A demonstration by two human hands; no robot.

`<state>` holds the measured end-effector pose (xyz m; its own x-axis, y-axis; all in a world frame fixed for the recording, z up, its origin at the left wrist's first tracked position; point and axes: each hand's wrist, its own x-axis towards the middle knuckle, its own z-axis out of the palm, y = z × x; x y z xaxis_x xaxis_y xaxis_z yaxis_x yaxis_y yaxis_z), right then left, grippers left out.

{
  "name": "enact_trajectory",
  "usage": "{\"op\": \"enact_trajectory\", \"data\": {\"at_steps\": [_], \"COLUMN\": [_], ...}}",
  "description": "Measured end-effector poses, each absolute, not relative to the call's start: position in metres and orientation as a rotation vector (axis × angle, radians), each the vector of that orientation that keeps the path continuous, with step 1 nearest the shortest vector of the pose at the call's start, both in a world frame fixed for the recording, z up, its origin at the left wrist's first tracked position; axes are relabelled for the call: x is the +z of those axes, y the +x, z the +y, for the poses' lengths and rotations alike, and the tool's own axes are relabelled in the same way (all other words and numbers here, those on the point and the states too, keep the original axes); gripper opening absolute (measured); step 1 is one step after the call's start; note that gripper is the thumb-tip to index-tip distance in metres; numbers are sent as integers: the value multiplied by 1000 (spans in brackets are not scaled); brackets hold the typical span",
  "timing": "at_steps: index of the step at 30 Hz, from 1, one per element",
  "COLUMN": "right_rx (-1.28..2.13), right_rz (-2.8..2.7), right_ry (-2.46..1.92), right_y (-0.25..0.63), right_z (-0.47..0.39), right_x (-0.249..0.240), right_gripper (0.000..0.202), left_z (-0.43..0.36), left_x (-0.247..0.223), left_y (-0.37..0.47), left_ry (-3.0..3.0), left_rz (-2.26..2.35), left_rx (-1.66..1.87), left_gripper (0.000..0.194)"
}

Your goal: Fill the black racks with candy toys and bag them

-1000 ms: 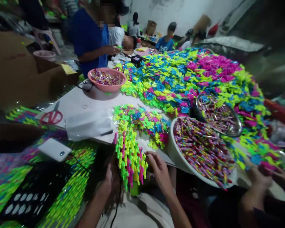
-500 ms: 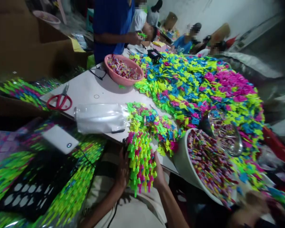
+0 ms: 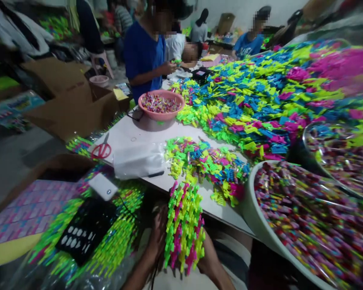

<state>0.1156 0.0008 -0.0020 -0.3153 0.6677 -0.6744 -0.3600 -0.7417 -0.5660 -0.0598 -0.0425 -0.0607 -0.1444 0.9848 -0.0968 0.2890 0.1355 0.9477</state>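
Left hand (image 3: 159,226): clasps the neon green-yellow-pink bundle of plastic pieces (image 3: 184,227).
Right hand (image 3: 207,253): grasps its opposite side.
Bundle: likely best squeezed evenly between both hands.

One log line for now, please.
left hand: holding plastic bundle; right hand: holding same bundle; pink bowl: on table; scissors: on table

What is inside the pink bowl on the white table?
Small, shiny multicoloured pieces fill the pink bowl nearly to its rim. The top layer covers the bowl's bottom and whatever lies lower.
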Motion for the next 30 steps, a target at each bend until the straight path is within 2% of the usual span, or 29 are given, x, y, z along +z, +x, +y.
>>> {"op": "enact_trajectory", "data": {"at_steps": [4, 9, 10, 14, 21, 26, 30], "right_rx": [2010, 2083, 2101, 2161, 2192, 2169, 2177], "right_rz": [-391, -425, -431, -442, -404, -355, -353], "right_ry": [-1243, -1171, -1169, -1144, -1118, -1162, -1143], "right_y": [110, 108, 108, 106, 106, 106, 105], "right_z": [0, -3, -4, -4, 1, 3, 7], "right_x": [-16, -26, -28, -39, -54, -52, -40], "right_gripper": [58, 58, 58, 59, 60, 56, 54], "left_z": [-3, 60, 72, 111, 145, 162, 192], "left_x": [-25, 17, 21, 21, 10, 21, 51], "left_y": [-95, -185, -202, -250, -282, -298, -317], "left_ry": [1371, 1593, 1627, 1822, 1815, 1696, 1690], "left_rz": [1859, 2111, 2136, 2227, 2020, 1948, 1950], "left_rx": [1114, 1207, 1202, 939, 1010, 1059, 1040], "left_gripper": [42, 30, 30, 51, 22, 32, 36]}}
